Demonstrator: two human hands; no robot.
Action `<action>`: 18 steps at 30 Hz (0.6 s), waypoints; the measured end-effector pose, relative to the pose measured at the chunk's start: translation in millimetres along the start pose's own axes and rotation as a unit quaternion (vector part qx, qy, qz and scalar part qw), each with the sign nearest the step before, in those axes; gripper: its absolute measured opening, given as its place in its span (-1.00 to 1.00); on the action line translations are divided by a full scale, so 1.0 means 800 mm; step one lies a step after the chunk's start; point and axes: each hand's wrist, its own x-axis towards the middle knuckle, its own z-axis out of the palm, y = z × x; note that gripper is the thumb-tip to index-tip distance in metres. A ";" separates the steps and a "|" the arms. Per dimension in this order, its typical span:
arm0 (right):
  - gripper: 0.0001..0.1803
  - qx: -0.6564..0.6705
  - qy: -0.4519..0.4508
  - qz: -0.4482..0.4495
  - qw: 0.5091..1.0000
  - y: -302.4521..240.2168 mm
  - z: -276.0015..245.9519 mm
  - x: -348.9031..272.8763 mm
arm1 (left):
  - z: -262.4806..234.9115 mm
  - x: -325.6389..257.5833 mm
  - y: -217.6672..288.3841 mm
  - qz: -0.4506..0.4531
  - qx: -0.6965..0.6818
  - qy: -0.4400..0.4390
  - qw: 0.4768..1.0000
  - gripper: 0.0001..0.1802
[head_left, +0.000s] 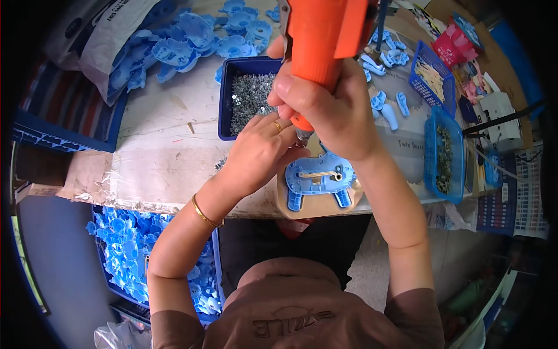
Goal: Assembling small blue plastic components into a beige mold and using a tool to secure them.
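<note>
My right hand (pixel 343 113) is wrapped round an orange electric screwdriver (pixel 314 52), held upright with its tip downward. My left hand (pixel 258 151) reaches in at that tip, thumb and fingers drawn together; whatever they pinch is too small and covered to make out. Just below the tip lies a light blue plastic shell part (pixel 308 185) with two leg-like pieces pointing toward me. A pale strip runs across its inside. The shell rests on a tan board (pixel 285 207) at the table's front edge. Beyond my left fingers stands a dark blue bin (pixel 224 110) of small screws.
Blue shell parts (pixel 186 43) lie heaped at the back left beside a white sack (pixel 119 41). More fill a crate (pixel 220 262) below the table. On the right are a light blue basket (pixel 433 174), a blue basket (pixel 417 87) with pale strips, and loose blue pieces (pixel 386 113).
</note>
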 end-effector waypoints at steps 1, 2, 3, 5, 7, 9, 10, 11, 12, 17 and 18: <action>-0.63 -0.001 0.001 0.001 1.000 0.001 -0.001 -0.001 | 0.000 0.000 0.001 -0.002 0.002 -0.003 1.000 -0.75; -0.63 -0.004 0.000 0.000 1.000 0.002 -0.001 -0.002 | 0.001 -0.002 0.002 -0.002 0.001 -0.004 1.000 -0.75; -0.64 -0.007 0.000 -0.001 1.000 0.002 -0.002 -0.003 | 0.003 -0.003 0.002 -0.001 0.000 -0.001 1.000 -0.75; -0.64 -0.012 -0.005 -0.002 1.000 0.002 -0.004 -0.006 | 0.004 -0.005 0.002 0.001 -0.002 0.001 1.000 -0.74; -0.65 -0.016 -0.009 -0.003 1.000 0.003 -0.004 -0.006 | 0.004 -0.008 0.002 -0.009 -0.004 -0.012 1.000 -0.74; -0.66 0.010 0.007 -0.017 1.000 0.003 -0.001 -0.007 | 0.004 -0.008 0.004 -0.009 -0.007 -0.009 1.000 -0.75; -0.66 0.010 0.008 -0.016 1.000 0.004 -0.002 -0.007 | 0.003 -0.008 0.005 -0.008 -0.009 -0.006 1.000 -0.75; -0.66 0.009 0.000 -0.032 0.999 0.007 -0.003 -0.006 | 0.003 -0.007 0.006 -0.008 -0.010 -0.007 1.000 -0.75; -0.66 0.007 -0.007 -0.048 0.999 0.008 -0.003 -0.006 | 0.002 -0.007 0.007 -0.007 -0.008 -0.005 1.000 -0.76; -0.64 0.017 -0.014 -0.015 1.000 0.002 -0.003 -0.007 | 0.001 -0.008 0.011 -0.006 -0.015 -0.008 1.000 -0.77; -0.63 0.032 -0.022 -0.020 0.999 0.003 -0.003 -0.008 | 0.002 -0.009 0.013 -0.013 -0.032 -0.009 0.999 -0.78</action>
